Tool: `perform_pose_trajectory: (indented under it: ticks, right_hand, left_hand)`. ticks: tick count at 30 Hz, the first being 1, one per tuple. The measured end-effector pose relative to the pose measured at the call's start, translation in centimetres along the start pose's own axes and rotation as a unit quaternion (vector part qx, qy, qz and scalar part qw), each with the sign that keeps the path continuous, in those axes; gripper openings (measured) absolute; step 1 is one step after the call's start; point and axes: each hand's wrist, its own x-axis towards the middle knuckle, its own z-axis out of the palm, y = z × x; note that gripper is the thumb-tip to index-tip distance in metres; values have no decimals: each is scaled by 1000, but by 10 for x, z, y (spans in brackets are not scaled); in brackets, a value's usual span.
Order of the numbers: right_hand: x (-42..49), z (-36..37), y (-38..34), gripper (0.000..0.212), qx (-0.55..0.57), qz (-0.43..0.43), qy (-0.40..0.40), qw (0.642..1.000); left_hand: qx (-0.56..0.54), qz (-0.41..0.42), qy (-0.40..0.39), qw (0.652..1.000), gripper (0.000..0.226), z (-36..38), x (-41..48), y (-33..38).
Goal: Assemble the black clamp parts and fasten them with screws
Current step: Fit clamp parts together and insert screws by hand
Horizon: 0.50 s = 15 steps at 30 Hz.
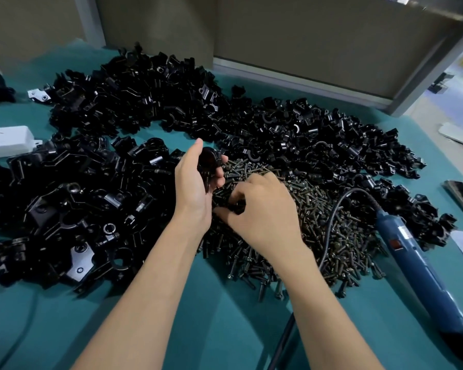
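Centrally, hands [195,182] [265,209] gripping clamp parts [209,158], screws [326,214] beneath

Black clamp parts [134,102] heaped around a dark screw pile [313,209].

A factory assembly bench [211,316] (teal-topped), heaped with black clamp parts [134,102], screws [332,209] and a power screwdriver [412,252].

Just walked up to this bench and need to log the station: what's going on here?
A person is assembling clamps. The left hand holds a black clamp part above the screw pile, while the right hand pinches a small dark piece at the pile; whether it is a screw is unclear. Heaps of loose clamp parts surround them on the teal table, and the blue power screwdriver lies untouched.
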Motion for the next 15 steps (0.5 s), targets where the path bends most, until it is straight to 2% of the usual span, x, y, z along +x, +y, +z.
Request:
perform_pose_trajectory:
  ticks: [4, 9, 13, 15]
  right_hand:
    - [-2, 6, -4, 39, -41, 25, 4, 999]
    - [-2, 8, -11, 16, -38, 2, 11, 999]
    - [-3, 10, -7, 13, 14, 3, 6, 1000]
    - [-4, 9, -3, 9, 100, 2, 23, 995]
  left_hand:
    - [2, 2, -2, 1000, 26, 0, 0, -1]
    - [7, 2, -4, 1000, 27, 0, 1, -1]
    - [5, -2, 0, 1000, 27, 0, 0, 0]
    - [8, 1, 0, 1000, 26, 1, 0, -1]
